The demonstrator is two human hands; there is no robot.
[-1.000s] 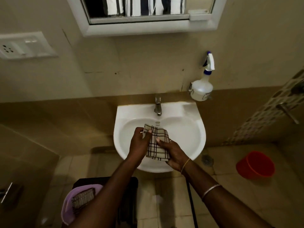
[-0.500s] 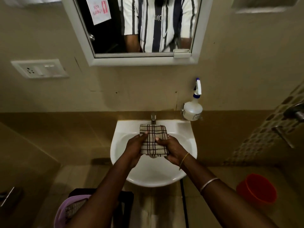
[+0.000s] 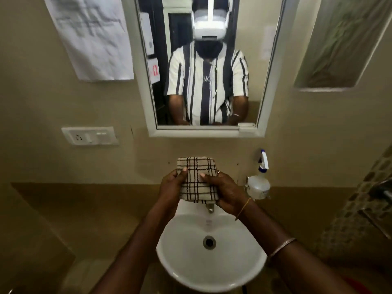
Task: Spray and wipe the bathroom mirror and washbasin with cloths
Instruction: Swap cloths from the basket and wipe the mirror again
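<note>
Fingers of left hand [image 3: 171, 187] and right hand [image 3: 227, 192] grip folded cloth [image 3: 198, 179]; spray bottle [image 3: 258, 186] hangs apart at 3 o'clock, so dry wiping may streak mirror [image 3: 212, 60] at 12 o'clock.

Beige wall [image 3: 63, 107] (dimly lit) bears a switch plate [image 3: 90, 135], paper sheet [image 3: 93, 37]

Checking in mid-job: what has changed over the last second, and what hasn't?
The left hand and right hand raised the folded checked cloth from over the washbasin bowl to wall height above the tap, towards the mirror. The head view tilted up too. Unchanged: both hands grip the cloth; nothing taken up or let go; the spray bottle sits in its wall holder.
</note>
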